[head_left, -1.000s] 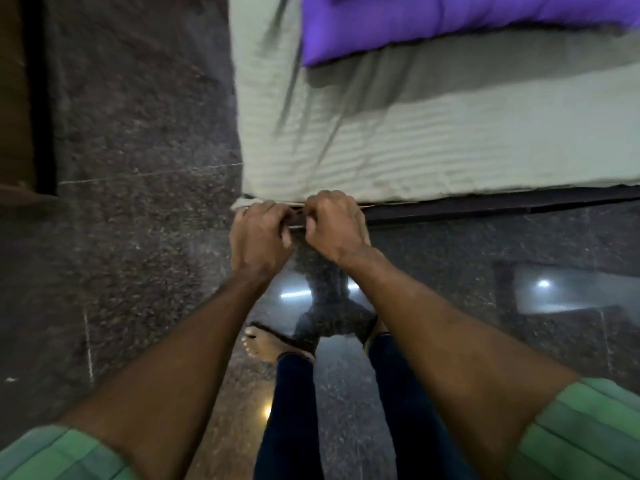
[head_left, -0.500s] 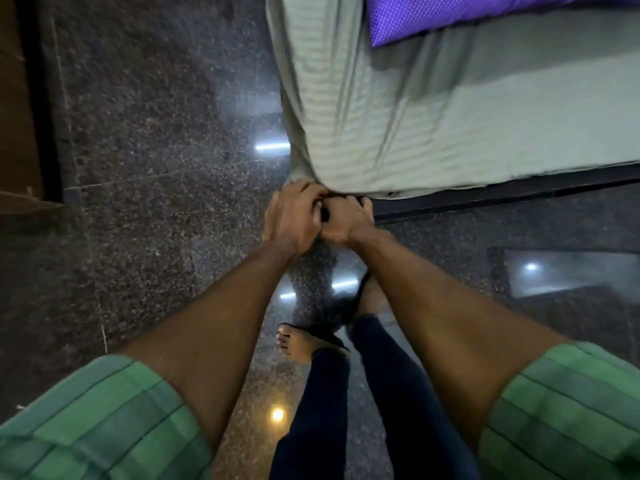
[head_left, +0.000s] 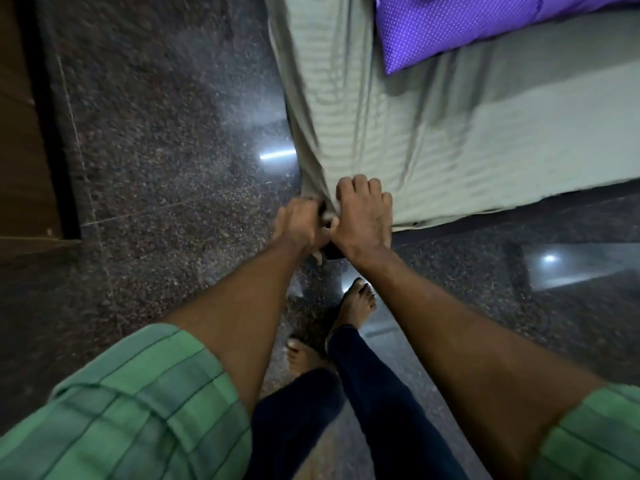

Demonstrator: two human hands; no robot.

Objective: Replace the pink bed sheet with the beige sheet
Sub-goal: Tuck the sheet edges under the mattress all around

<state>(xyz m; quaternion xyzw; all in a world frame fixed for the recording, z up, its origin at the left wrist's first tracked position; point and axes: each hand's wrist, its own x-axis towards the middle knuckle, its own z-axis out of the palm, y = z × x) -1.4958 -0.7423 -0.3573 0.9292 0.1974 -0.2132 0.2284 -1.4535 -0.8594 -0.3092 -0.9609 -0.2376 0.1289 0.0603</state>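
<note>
Above the fingers, beige sheet covers the bed, its corner bunched down between both hands. Purple pillow farther up. Right hand fingers curl onto sheet corner; left hand pinches the same fold.

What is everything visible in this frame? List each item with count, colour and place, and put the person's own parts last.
beige sheet: one, pale beige with faint stripes, stretched over the mattress corner, upper right.
purple pillow: one, purple with small white dots, on the sheet at the top right.
floor: one, dark speckled polished stone with light reflections, left and bottom.
wooden panel: one, brown, far left edge.
left hand: one, grips the sheet's corner at the bed's corner.
right hand: one, fingers curled on the sheet corner beside the left hand.
sleeves: two, green checked, bottom corners.
legs: two, dark blue trousers, bare feet on the floor.
</note>
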